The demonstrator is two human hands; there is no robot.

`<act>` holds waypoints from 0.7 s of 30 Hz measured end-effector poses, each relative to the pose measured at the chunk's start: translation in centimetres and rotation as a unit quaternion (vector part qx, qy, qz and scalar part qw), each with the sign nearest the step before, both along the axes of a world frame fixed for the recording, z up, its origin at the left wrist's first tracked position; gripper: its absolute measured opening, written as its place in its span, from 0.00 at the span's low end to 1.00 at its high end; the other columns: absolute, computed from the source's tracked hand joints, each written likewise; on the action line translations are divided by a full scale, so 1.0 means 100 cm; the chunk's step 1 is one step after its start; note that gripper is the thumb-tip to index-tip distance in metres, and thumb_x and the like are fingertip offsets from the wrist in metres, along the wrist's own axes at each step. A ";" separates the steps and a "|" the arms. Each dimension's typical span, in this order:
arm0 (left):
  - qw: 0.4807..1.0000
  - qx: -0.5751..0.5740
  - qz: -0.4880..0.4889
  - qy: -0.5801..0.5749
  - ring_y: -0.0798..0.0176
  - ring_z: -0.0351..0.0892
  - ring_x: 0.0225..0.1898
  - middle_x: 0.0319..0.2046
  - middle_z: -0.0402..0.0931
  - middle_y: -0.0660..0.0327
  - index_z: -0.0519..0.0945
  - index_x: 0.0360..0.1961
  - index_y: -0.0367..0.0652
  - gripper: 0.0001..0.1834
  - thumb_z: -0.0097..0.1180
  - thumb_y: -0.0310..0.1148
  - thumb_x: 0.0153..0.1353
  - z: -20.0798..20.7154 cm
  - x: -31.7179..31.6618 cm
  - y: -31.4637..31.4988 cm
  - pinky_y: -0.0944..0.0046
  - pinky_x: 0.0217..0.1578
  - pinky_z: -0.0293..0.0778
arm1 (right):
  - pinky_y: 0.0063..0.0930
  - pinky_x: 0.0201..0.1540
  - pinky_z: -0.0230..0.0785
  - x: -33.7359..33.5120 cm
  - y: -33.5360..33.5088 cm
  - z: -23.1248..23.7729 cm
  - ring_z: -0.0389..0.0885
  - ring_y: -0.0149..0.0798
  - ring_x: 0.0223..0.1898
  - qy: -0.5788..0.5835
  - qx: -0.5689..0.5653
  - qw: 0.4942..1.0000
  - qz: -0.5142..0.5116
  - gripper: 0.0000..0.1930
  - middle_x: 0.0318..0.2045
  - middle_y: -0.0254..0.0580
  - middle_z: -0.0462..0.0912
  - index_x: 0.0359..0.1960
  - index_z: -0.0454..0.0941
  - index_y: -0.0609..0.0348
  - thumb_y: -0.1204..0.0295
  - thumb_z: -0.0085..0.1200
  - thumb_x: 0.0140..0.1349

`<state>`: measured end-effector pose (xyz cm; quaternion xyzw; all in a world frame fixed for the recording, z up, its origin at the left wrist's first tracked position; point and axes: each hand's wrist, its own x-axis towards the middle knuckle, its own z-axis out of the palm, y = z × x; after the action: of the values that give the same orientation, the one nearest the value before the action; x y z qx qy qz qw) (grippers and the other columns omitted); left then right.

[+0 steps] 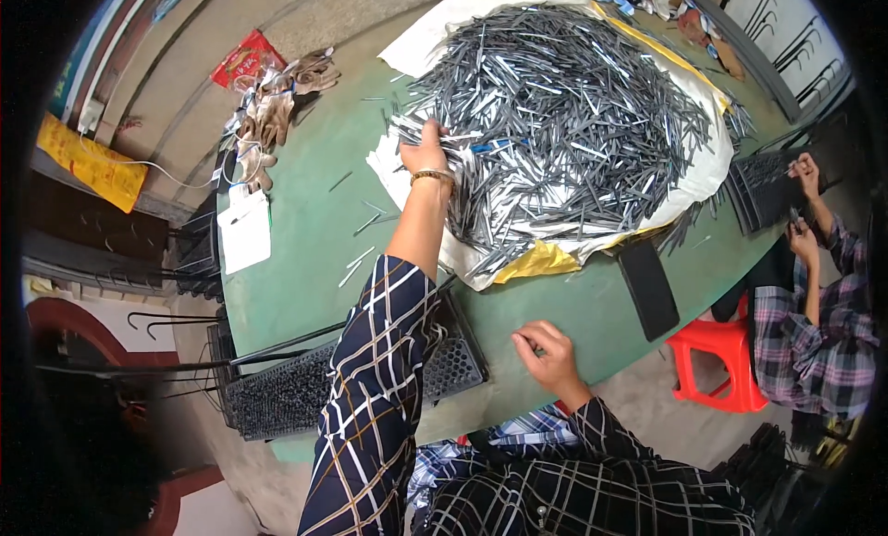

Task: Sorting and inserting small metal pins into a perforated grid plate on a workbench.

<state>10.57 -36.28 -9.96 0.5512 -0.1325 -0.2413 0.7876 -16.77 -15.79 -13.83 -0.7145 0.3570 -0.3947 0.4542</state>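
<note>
Left hand at the pile's edge, strips pointing every way

The left hand (425, 153) reaches into the left edge of a heap of thin grey strips (573, 110). Its thumb lies toward the heap; the other fingers are mostly hidden, so I cannot tell whether they pinch any strips. Next to these fingers, several pale strips lie roughly crosswise, their long axes running left to right and dipping slightly to the right. The right hand (552, 358), well apart from the heap, is near the table's front edge, fingers folded loosely inward beside the thumb.

Further out, the heap's strips cross at all angles on a white sheet (472, 263) with yellow edging. Left of it, a few loose strips lie on the green table (305, 226), most slanting from lower left to upper right. Under the left forearm, a black tray (455, 366) with round holes stretches left to right. A black rectangular object (649, 290) lies below the heap's right side. At far right, a co-worker's hands (807, 175) are near another black tray (763, 192).
</note>
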 end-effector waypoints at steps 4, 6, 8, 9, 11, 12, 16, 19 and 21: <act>0.991 -0.084 -0.063 0.080 0.66 0.73 0.22 0.21 0.74 0.60 0.72 0.30 0.38 0.06 0.56 0.27 0.54 0.026 -0.018 0.019 0.66 0.24 0.72 | 0.21 0.26 0.67 -0.006 0.001 0.000 0.75 0.30 0.24 -0.018 0.041 0.999 0.009 0.01 0.27 0.40 0.78 0.28 0.78 0.65 0.80 0.56 0.55; 0.985 -0.116 -0.093 0.083 0.66 0.73 0.23 0.22 0.74 0.61 0.72 0.32 0.39 0.06 0.56 0.26 0.55 0.035 -0.036 0.034 0.67 0.25 0.73 | 0.23 0.33 0.68 -0.007 -0.009 0.021 0.76 0.32 0.30 -0.026 -0.022 0.999 -0.031 0.04 0.31 0.41 0.78 0.33 0.77 0.64 0.78 0.54 0.57; 0.987 -0.093 -0.106 0.073 0.67 0.73 0.23 0.24 0.74 0.62 0.72 0.34 0.38 0.06 0.55 0.26 0.55 0.045 -0.060 0.049 0.67 0.26 0.73 | 0.27 0.47 0.66 0.003 -0.032 0.039 0.75 0.37 0.42 -0.122 0.016 0.989 -0.087 0.14 0.43 0.43 0.76 0.48 0.71 0.63 0.71 0.51 0.62; 0.988 -0.085 -0.108 0.063 0.67 0.74 0.24 0.25 0.74 0.62 0.73 0.35 0.38 0.07 0.55 0.25 0.55 0.048 -0.063 0.062 0.67 0.27 0.72 | 0.29 0.54 0.62 0.024 -0.045 0.048 0.72 0.39 0.50 -0.211 0.115 0.966 -0.092 0.20 0.50 0.45 0.73 0.56 0.66 0.62 0.66 0.49 0.65; 0.990 -0.081 -0.093 0.069 0.68 0.73 0.24 0.27 0.74 0.62 0.72 0.37 0.38 0.08 0.55 0.26 0.56 0.054 -0.077 0.081 0.68 0.27 0.73 | 0.33 0.61 0.55 0.053 -0.072 0.067 0.64 0.42 0.58 -0.234 0.228 0.943 -0.066 0.35 0.59 0.47 0.62 0.65 0.50 0.62 0.52 0.45 0.65; 0.984 -0.112 -0.104 0.090 0.68 0.73 0.24 0.27 0.74 0.62 0.72 0.37 0.38 0.08 0.54 0.26 0.57 0.056 -0.092 0.082 0.68 0.26 0.73 | 0.33 0.61 0.55 0.060 -0.081 0.074 0.64 0.42 0.58 -0.232 0.222 0.944 -0.072 0.35 0.59 0.47 0.62 0.65 0.50 0.62 0.52 0.45 0.65; 0.962 -0.156 -0.099 0.198 0.68 0.72 0.24 0.26 0.73 0.61 0.70 0.38 0.38 0.09 0.54 0.26 0.57 0.056 -0.110 0.093 0.68 0.26 0.73 | 0.37 0.63 0.51 0.081 -0.087 0.083 0.56 0.44 0.63 -0.424 0.385 0.819 -0.019 0.44 0.62 0.50 0.57 0.66 0.46 0.63 0.39 0.40 0.61; 0.977 -0.141 -0.068 0.142 0.67 0.74 0.26 0.27 0.73 0.60 0.69 0.39 0.38 0.11 0.56 0.27 0.56 0.058 -0.106 0.106 0.67 0.27 0.74 | 0.40 0.64 0.48 0.090 -0.086 0.091 0.54 0.45 0.65 -0.442 0.433 0.785 -0.002 0.46 0.63 0.49 0.58 0.66 0.48 0.63 0.36 0.39 0.59; 0.987 -0.126 -0.045 0.088 0.66 0.75 0.27 0.27 0.73 0.60 0.68 0.40 0.38 0.13 0.57 0.27 0.56 0.063 -0.110 0.111 0.67 0.28 0.74 | 0.41 0.65 0.47 0.091 -0.089 0.102 0.53 0.45 0.65 -0.410 0.411 0.814 -0.017 0.47 0.61 0.49 0.62 0.65 0.53 0.63 0.34 0.38 0.57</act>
<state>-0.43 -25.22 -3.68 0.4174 -0.1170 -0.3053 0.8478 -7.68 -24.72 -3.64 -0.2270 0.2792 -0.4748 0.8032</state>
